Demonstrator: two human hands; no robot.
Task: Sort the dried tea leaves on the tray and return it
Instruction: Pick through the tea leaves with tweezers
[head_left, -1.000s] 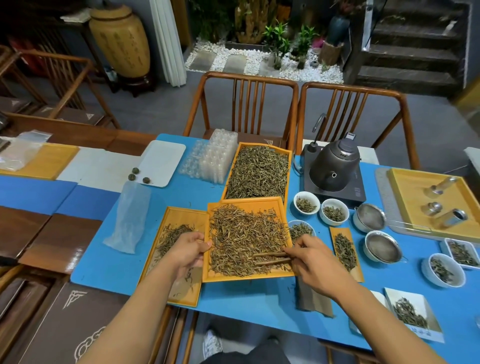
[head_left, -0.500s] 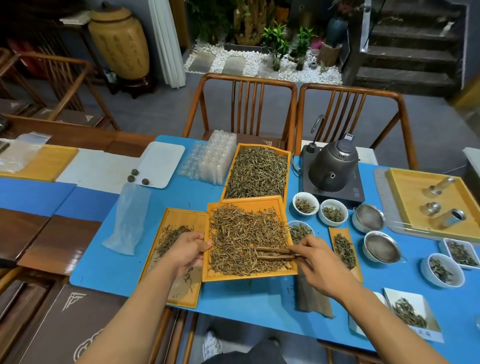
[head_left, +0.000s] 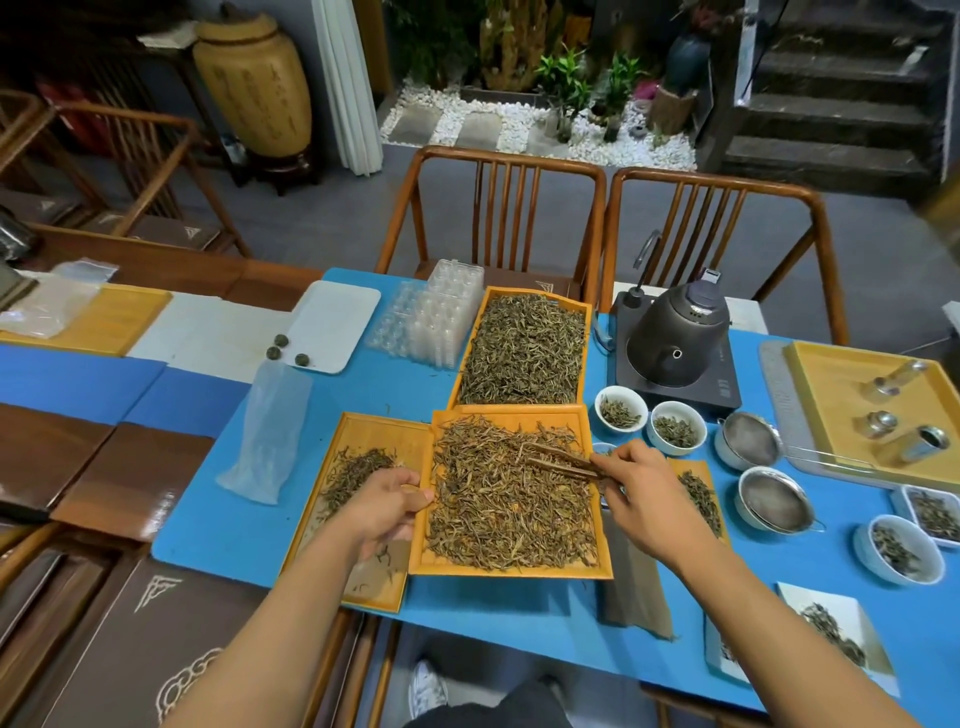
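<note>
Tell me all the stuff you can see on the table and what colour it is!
Tea trays: three, orange; middle full, far one full, left one nearly bare.
Tea tongs: one, brown, over middle tray.
Kettle: one, dark grey, on its base.
Cups of tea: several, white, right of trays.
Strainers: two, silver, right.
Blister packs: clear, far.
Plastic bag: one, clear, left.
Tea balls: three, dark.
Chairs: two, wooden, behind.
Left hand: holds middle tray's edge.
Right hand: holds tongs.

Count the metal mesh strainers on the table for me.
2, both right of the right hand: the far strainer beside the white cups, the near strainer just in front of it. None looks hidden.
</note>
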